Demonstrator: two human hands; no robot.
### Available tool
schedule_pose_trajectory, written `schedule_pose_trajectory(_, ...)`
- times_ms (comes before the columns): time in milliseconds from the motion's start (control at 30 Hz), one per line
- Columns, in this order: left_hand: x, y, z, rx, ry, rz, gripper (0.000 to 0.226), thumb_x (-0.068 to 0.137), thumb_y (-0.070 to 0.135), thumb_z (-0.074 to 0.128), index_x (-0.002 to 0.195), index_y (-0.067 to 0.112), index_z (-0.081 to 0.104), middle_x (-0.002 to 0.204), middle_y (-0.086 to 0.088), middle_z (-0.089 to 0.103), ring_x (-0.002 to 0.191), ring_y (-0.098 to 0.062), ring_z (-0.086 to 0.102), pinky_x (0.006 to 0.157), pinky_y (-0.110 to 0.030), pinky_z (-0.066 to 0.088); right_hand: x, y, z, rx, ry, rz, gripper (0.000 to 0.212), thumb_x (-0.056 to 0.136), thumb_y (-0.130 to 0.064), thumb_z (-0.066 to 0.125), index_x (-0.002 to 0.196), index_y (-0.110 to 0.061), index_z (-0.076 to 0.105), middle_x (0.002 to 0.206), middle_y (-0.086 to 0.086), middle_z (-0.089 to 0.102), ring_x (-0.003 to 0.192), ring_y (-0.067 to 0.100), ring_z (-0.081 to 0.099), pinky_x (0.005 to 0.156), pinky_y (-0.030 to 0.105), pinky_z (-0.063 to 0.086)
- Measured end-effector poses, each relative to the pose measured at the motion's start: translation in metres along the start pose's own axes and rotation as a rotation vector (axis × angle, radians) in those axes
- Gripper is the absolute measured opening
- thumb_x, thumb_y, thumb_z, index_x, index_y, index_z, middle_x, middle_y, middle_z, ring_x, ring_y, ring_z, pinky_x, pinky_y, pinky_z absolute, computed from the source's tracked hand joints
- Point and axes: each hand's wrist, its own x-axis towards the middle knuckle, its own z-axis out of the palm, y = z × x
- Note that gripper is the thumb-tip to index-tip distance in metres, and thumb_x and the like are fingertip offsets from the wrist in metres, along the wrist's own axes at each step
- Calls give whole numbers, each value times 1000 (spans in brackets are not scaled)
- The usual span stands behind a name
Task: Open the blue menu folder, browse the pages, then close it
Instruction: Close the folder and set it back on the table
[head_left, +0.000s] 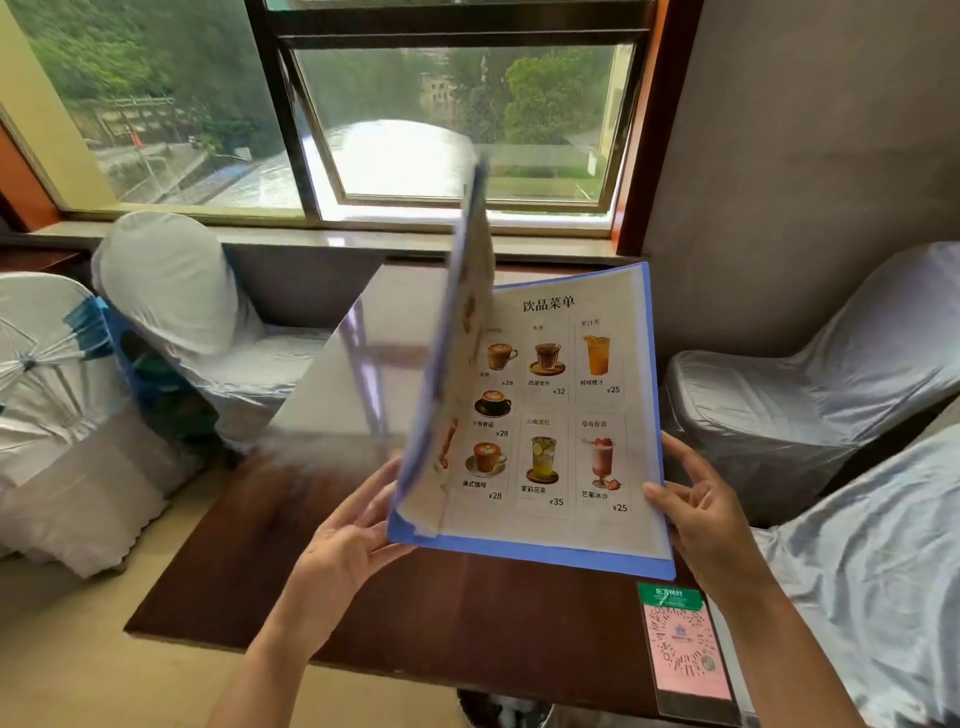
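The blue menu folder (597, 556) is held open above a dark wooden table (291, 582). Its right page (566, 410) shows a drinks menu with pictures of coffees, teas and juices. The left cover and pages (457, 353) stand nearly upright, blurred, edge-on to me. My left hand (348, 545) supports that upright part from its outer side near the lower corner. My right hand (701, 514) grips the folder's right edge, thumb on the page side.
A pink QR-code card (685, 649) with a green top lies on the table's near right corner. Chairs in white covers stand at the left (171, 296) and right (789, 395). A window (457, 119) is beyond the table.
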Motion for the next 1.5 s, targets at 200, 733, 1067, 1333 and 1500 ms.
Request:
schedule_pose_trajectory(200,15,-2,7,207,81,-125,32,90,32,50,116,20,64,106,-5,74,95,-24,70,68,-30,59,-7,-11,6,38,-91,-50,54,74,-21,62,125,-35,50,100,-4,75,84,24,73,51,26,57)
schedule_pose_trajectory(733,18,-39,10,134,92,-233,27,93,18,46,113,11,63,105,-8,74,95,-21,69,67,-26,58,-11,8,-18,-96,-52,123,39,88,-9,59,115,-37,55,102,-7,74,92,17,71,64,29,60)
schedule_pose_trajectory(1067,17,-138,-8,357,189,-526,22,96,20,46,103,21,67,95,4,77,90,-15,71,73,-28,54,-11,131,-12,-561,115,376,33,89,-2,51,118,-15,58,84,-4,64,85,24,64,69,42,55)
schedule_pose_trajectory(1333,31,-192,-24,666,190,-549,21,95,19,49,108,19,66,98,8,70,85,-5,66,69,-17,47,6,183,-11,-748,103,415,28,90,-1,48,113,-11,59,103,9,67,78,22,58,52,25,42)
schedule_pose_trajectory(1500,41,-200,-24,1077,79,-401,27,92,15,54,116,12,64,98,-13,63,91,-23,55,71,-29,38,6,194,-13,-925,86,422,28,92,-5,44,118,-10,54,111,10,63,91,26,58,78,43,53)
